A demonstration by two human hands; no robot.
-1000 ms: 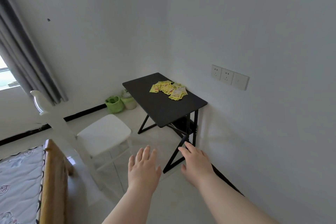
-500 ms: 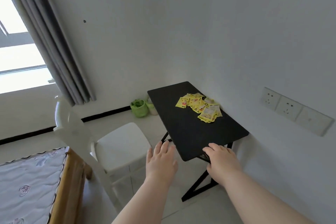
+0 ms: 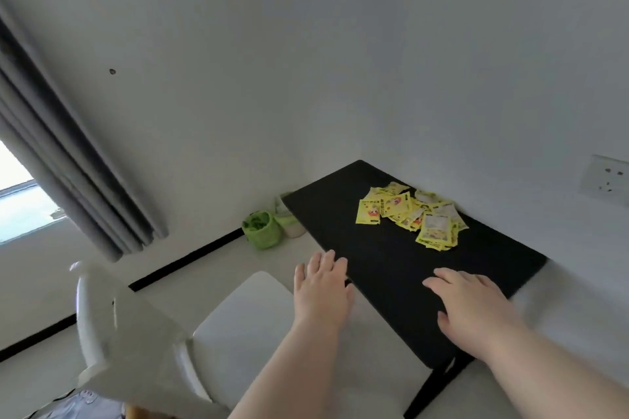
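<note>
Lay as a loose, overlapping heap of glossy yellow packets (image 3: 412, 214) on the far half of the black table (image 3: 340, 214), close to its wall-side edge. Spread flat with fingers straight and slack, grasping nothing: left hand (image 3: 321, 289) at the table's left edge, right hand (image 3: 473, 303) over its near end, contact unclear. Kept a stretch of dark tabletop between hands and heap, with a white chair (image 3: 245, 309) just beside the table's left edge.

From where the person stands, the yellow packets (image 3: 408, 214) at one o'clock have pictures and words too small to read. The black table (image 3: 374, 265) hides most of its own legs. It also hides part of a white pot (image 3: 295, 231) at eleven o'clock. The wall socket (image 3: 609, 180) at two o'clock runs off the edge. So does the grey curtain (image 3: 68, 163) at ten o'clock. The white chair (image 3: 112, 333) at nine o'clock is blurry. I cannot tell if the left hand (image 3: 321, 289) touches the table.
</note>
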